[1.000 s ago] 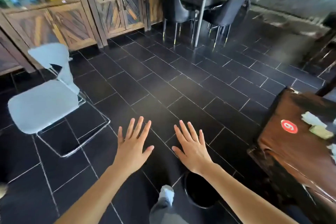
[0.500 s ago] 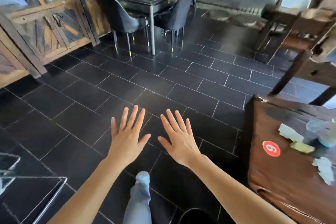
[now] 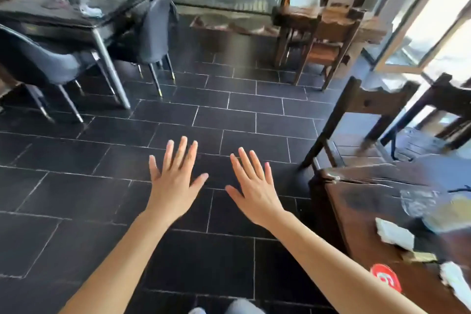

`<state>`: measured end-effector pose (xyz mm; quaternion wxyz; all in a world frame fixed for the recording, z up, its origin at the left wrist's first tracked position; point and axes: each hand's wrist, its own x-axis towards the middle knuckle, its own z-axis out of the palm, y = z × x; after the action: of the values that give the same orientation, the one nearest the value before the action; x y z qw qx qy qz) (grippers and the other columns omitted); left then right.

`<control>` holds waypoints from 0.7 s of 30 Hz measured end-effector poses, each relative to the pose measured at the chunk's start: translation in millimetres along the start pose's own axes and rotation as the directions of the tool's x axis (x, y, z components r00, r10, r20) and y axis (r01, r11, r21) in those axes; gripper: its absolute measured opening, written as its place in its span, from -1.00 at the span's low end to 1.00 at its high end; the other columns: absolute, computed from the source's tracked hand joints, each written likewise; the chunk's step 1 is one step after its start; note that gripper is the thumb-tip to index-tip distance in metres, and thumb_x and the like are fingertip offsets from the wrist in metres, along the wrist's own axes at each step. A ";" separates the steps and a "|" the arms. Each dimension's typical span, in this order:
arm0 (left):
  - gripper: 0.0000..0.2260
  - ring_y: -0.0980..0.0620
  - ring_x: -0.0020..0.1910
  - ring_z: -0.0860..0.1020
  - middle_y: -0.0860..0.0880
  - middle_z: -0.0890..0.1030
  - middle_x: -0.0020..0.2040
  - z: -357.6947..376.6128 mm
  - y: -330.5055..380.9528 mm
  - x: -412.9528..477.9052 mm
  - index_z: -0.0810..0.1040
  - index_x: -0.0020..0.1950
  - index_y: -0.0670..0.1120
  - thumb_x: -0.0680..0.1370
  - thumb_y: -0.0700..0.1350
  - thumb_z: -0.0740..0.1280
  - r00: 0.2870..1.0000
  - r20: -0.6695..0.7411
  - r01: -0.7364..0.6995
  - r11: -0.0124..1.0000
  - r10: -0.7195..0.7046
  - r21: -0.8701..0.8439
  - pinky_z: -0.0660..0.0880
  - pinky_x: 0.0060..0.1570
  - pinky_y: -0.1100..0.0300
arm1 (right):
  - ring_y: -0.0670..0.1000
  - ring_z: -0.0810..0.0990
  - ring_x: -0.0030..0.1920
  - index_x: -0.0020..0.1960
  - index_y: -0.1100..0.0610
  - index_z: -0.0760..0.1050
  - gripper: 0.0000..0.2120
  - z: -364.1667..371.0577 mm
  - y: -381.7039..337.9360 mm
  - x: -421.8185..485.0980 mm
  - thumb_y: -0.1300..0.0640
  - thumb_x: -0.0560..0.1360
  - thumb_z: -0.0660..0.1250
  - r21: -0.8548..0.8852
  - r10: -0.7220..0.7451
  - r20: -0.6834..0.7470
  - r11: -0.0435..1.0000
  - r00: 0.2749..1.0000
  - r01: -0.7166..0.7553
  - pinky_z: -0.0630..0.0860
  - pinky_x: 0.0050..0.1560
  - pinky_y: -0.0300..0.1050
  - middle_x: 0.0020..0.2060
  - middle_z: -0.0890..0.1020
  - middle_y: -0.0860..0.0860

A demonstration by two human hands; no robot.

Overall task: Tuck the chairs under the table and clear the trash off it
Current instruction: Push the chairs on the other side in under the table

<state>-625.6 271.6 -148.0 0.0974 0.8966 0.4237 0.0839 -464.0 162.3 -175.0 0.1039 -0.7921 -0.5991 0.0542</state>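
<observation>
My left hand (image 3: 175, 176) and my right hand (image 3: 254, 186) are stretched out flat over the dark tiled floor, fingers spread, holding nothing. A brown wooden table (image 3: 369, 186) with a red round sticker (image 3: 386, 279) stands at the lower right. On it lie crumpled white tissues (image 3: 393, 233), a clear plastic wrapper (image 3: 418, 202) and another tissue (image 3: 456, 282) at the edge. A dark wooden chair (image 3: 367, 107) stands pulled out beyond the table's far corner. My right hand is left of the table, apart from it.
A dark table (image 3: 63, 18) with grey padded chairs (image 3: 153, 30) stands at the upper left. More wooden chairs (image 3: 323, 41) stand at the back right near a bright glass door (image 3: 423, 28). My legs show at the bottom edge.
The view has swung to the right: the white chair and black bin left the frame, the wooden table and wooden chair came further in. Both hands stay spread and empty.
</observation>
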 end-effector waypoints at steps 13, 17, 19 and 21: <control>-0.38 0.04 0.46 -0.40 0.08 -0.32 0.52 79.5 117.0 347.5 -0.30 0.50 0.09 0.53 0.23 -0.12 0.923 0.198 -0.336 0.942 0.331 -0.010 -0.34 0.40 -0.16 | 0.00 -0.37 0.50 0.55 -0.10 -0.20 -0.38 -15.4 251.8 202.7 -0.23 0.58 -0.06 0.070 0.458 -0.009 0.887 0.889 -0.456 -0.25 0.49 0.18 0.52 -0.27 -0.10; -0.38 0.04 0.46 -0.40 0.07 -0.34 0.51 94.2 157.6 444.8 -0.32 0.49 0.09 0.52 0.24 -0.14 0.899 0.227 -0.381 0.924 0.374 -0.015 -0.34 0.40 -0.16 | 0.01 -0.40 0.49 0.54 -0.10 -0.22 -0.38 -44.5 319.5 271.7 -0.18 0.61 0.01 0.060 0.480 -0.007 0.876 0.877 -0.478 -0.30 0.49 0.18 0.51 -0.31 -0.09; -0.40 0.04 0.47 -0.38 0.08 -0.32 0.52 98.5 174.0 485.5 -0.29 0.50 0.09 0.56 0.22 -0.08 0.893 0.230 -0.391 0.920 0.386 -0.027 -0.32 0.41 -0.16 | 0.02 -0.38 0.50 0.55 -0.10 -0.19 -0.38 -54.9 350.5 302.8 -0.18 0.61 0.02 0.062 0.501 -0.006 0.864 0.865 -0.500 -0.28 0.50 0.19 0.53 -0.28 -0.07; -0.41 0.05 0.47 -0.37 0.08 -0.31 0.52 105.2 184.2 527.0 -0.27 0.50 0.10 0.57 0.21 -0.06 0.892 0.216 -0.395 0.917 0.396 -0.049 -0.30 0.42 -0.16 | 0.02 -0.38 0.50 0.54 -0.11 -0.20 -0.38 -60.0 377.8 331.6 -0.19 0.60 0.02 0.069 0.524 -0.010 0.850 0.852 -0.522 -0.28 0.50 0.20 0.52 -0.29 -0.08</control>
<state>-133.8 555.1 -168.7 0.1267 0.9675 0.2187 0.0025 -5.4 376.3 -190.6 0.1190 -0.9221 -0.3574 0.0880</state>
